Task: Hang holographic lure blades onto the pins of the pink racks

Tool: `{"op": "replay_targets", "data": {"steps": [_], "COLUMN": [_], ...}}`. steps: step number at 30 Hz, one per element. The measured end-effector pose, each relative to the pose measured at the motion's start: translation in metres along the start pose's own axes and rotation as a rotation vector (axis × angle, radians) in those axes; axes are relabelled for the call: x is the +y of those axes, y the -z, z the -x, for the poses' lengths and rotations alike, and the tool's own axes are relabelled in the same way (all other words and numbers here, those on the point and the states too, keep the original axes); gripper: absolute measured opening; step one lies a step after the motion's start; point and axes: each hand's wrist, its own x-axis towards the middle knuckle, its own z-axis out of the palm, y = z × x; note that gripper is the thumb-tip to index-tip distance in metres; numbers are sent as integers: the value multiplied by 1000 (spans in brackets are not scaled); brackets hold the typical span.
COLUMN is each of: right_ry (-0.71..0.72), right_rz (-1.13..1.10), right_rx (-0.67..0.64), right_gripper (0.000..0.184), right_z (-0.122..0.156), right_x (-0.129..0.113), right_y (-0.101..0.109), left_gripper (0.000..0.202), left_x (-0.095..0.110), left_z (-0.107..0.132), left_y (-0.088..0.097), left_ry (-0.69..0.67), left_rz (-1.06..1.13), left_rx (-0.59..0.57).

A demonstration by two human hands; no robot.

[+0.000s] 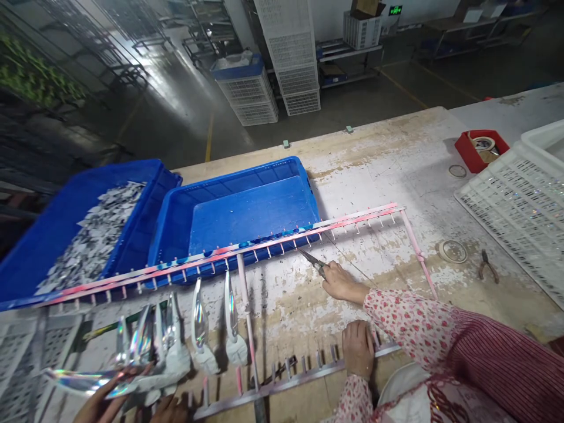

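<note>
My right hand (339,281) is closed around a dark, long-pointed pair of pliers (312,259). Its tip reaches a small hook on the far bar of a pink-and-white painted rack (365,218). Nearer to me, my left hand (358,349) is wrapped over the rack's near bar (304,377), which carries short upright pegs. Shiny, iridescent curved pieces with whitish wrapped ends, among them one clear piece (200,320), stand along the rack's left part. At the lower left a co-worker's hands (106,396) hold another iridescent piece (83,379).
Behind the rack sit a blue tray (247,202) and a blue bin of silvery flakes (101,235). On the right are a red box (473,153), a white crate (520,200), a tape roll (453,251) and another pair of pliers (489,267).
</note>
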Motion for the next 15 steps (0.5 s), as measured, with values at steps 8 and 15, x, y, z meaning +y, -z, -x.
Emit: {"op": "replay_targets", "data": {"steps": [8,15], "right_ry": [0,22], "right_rz": [12,-8], "right_rx": [4,16], "right_gripper": [32,31], "right_z": [4,5], "right_x": [-2,-3], "right_y": [-1,-3], "left_gripper": [21,20], "left_x": [0,0], "left_z": [-1,1], "left_y": [1,-1], "left_ry": [-8,0], "left_rz": [-6,-20], "left_rx": [0,-9]}}
